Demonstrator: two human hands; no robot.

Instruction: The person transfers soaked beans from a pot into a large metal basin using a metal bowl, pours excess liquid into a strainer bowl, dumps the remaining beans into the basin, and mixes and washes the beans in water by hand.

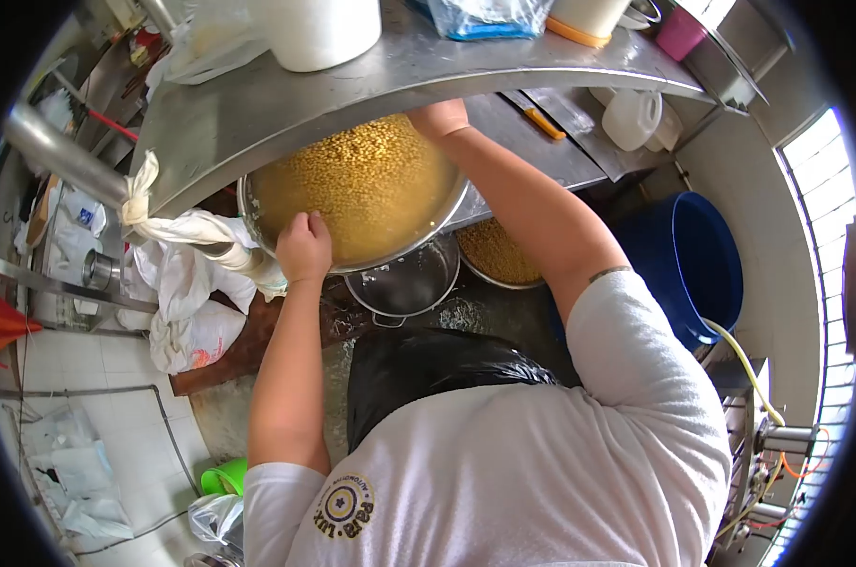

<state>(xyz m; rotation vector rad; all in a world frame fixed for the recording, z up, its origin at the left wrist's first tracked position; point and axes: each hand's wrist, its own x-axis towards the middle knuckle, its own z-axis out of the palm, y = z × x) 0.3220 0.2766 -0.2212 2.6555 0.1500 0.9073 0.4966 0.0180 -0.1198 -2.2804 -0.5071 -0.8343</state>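
Note:
A wide metal basin (453, 205) full of small yellow grains (371, 165), perhaps soybeans or corn, sits partly under the steel shelf. Cloudy yellowish water covers the grains toward the near side. My left hand (305, 248) is closed on the basin's near rim, thumb on the inside. At the far right rim, my right hand (437, 120) also grips the basin; its fingertips are hidden. Below the basin's near edge stands a metal pot (404, 283) with a dark, wet inside. To its right, another container of yellow grains (504, 253) is partly covered by my right arm.
Overhead, the steel shelf (428, 87) carries a white bucket (322, 33). An orange-handled knife (544, 123) lies on the metal counter behind my right arm. A large blue barrel (678, 265) stands right. Cloth (187, 230) is tied to the left post; white sacks (196, 331) lie below.

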